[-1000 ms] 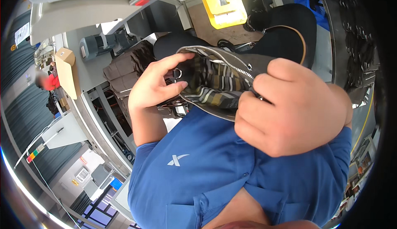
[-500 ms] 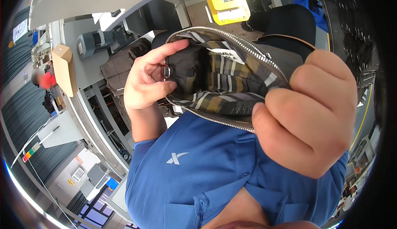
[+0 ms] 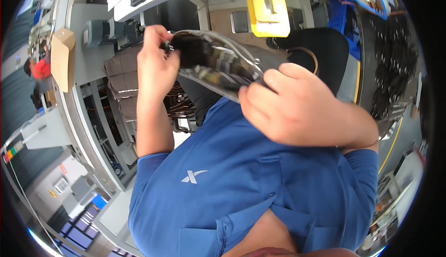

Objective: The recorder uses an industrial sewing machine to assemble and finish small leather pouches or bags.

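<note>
A dark bag [image 3: 213, 64] with a plaid lining hangs between my two hands, its metal-zip mouth spread wide. My left hand [image 3: 155, 66] pinches the left end of the mouth, where a small metal fitting shows beside the fingers. At the opposite end, the fingers of my right hand [image 3: 288, 104] are curled over the zip edge; the back of the hand hides what they grip there. A zip slider [image 3: 255, 61] sits on the far edge near that hand. The inside of the bag is blurred. A brown strap [image 3: 310, 58] loops out behind it.
Dark folded pieces [image 3: 123, 73] are stacked left of my left arm, below a grey motor [image 3: 104, 33]. Beyond the bag are a black seat [image 3: 325, 52] and a yellow holder [image 3: 269, 18]. Dark items [image 3: 392, 66] cover the right side. A person in red [image 3: 41, 70] is far left.
The bag has moved left and slightly away from me, both hands still on it. My right hand has shifted left, bringing its forearm into view, and the mouth looks narrower.
</note>
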`<state>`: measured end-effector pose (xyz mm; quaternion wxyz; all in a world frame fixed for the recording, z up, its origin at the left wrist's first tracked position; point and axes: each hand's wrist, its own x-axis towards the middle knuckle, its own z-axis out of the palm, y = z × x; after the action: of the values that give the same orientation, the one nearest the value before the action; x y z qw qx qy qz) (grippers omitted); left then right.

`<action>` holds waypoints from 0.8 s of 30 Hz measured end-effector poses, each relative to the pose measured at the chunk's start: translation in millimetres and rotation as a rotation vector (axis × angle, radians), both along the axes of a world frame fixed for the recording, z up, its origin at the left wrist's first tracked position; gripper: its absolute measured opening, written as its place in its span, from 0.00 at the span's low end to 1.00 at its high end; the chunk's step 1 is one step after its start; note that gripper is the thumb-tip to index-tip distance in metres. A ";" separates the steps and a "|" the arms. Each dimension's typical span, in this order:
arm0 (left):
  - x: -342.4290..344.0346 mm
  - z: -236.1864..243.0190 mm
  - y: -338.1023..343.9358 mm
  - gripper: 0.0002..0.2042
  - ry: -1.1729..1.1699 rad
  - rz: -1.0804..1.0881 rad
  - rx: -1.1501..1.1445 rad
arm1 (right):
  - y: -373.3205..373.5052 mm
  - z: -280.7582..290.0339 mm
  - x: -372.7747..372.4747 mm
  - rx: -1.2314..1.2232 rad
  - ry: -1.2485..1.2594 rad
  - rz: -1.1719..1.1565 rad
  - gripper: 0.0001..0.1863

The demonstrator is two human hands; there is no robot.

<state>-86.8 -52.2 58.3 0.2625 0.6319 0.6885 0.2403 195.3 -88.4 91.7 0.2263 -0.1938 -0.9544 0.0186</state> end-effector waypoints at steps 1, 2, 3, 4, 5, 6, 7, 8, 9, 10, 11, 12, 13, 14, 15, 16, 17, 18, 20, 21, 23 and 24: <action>-12.0 -9.2 5.2 0.21 0.108 0.053 0.125 | 3.4 -10.9 -7.1 0.027 -0.056 -0.023 0.06; -22.2 -14.3 7.7 0.21 0.130 0.144 0.197 | 7.5 -19.1 -12.7 -0.006 -0.120 -0.045 0.17; -32.2 -19.3 9.6 0.21 0.154 0.233 0.266 | 11.3 -32.0 -20.7 0.010 -0.126 -0.014 0.17; -41.9 -28.1 10.1 0.21 0.150 0.264 0.276 | 14.3 -47.5 -28.4 0.053 -0.147 -0.049 0.16; -52.7 -41.1 7.2 0.19 0.164 0.239 0.408 | 16.3 -63.0 -36.0 0.095 -0.168 -0.080 0.16; -65.2 -58.3 3.6 0.17 0.183 0.214 0.539 | 18.7 -79.2 -42.0 0.109 -0.172 -0.048 0.16; -85.5 -85.4 -4.2 0.16 0.059 0.189 0.480 | 20.8 -96.5 -46.4 0.061 -0.182 0.022 0.15; -96.4 -111.0 -14.6 0.15 -0.016 0.181 0.422 | 22.8 -113.4 -46.9 0.006 -0.192 0.079 0.15; -105.7 -133.8 -24.6 0.13 -0.096 0.175 0.365 | 24.4 -134.4 -45.8 0.014 -0.199 0.107 0.15; -108.9 -146.1 -37.6 0.12 -0.075 0.166 0.332 | 26.0 -156.2 -40.8 -0.248 -0.162 0.194 0.14; -110.0 -153.4 -55.9 0.11 -0.052 0.158 0.298 | 29.5 -168.3 -37.9 -0.512 -0.127 0.277 0.14; -114.3 -159.2 -73.8 0.12 -0.118 0.182 0.221 | 34.5 -171.4 -38.9 -0.706 -0.121 0.178 0.11; -113.3 -162.3 -88.2 0.13 -0.082 0.165 0.274 | 40.4 -173.6 -41.4 -0.848 -0.044 0.026 0.13; -113.5 -165.0 -100.3 0.11 -0.120 0.199 0.244 | 50.4 -175.9 -45.6 -0.817 0.016 -0.087 0.16; -109.9 -159.4 -108.9 0.10 -0.156 0.231 0.206 | 59.7 -178.0 -51.3 -0.792 0.079 -0.200 0.20; -110.4 -157.6 -113.1 0.10 -0.158 0.254 0.203 | 70.0 -183.3 -61.4 -0.720 0.097 -0.217 0.29; -112.1 -157.2 -114.1 0.08 -0.127 0.170 0.249 | 78.1 -186.4 -70.7 -0.722 0.045 -0.236 0.36; -114.1 -156.0 -111.8 0.07 -0.096 0.082 0.295 | 83.7 -192.8 -83.8 -0.637 0.019 -0.247 0.38; -119.3 -153.9 -104.9 0.15 -0.195 0.069 0.291 | 95.4 -201.5 -113.3 -0.548 -0.017 -0.233 0.40; -126.4 -162.9 -97.9 0.19 -0.223 0.058 0.326 | 101.9 -205.7 -128.7 -0.640 -0.020 -0.215 0.41; -109.0 -157.6 -79.4 0.31 -0.566 0.292 0.157 | 106.8 -209.0 -147.6 -0.732 -0.036 -0.180 0.43; -109.4 -154.6 -66.9 0.39 -0.379 0.258 0.102 | 109.0 -209.5 -154.0 -0.690 -0.109 -0.200 0.43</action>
<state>-196.2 -119.1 -96.3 0.3220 0.4947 0.6888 0.4207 41.3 20.6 -117.8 0.0973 -0.3520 -0.8789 0.3070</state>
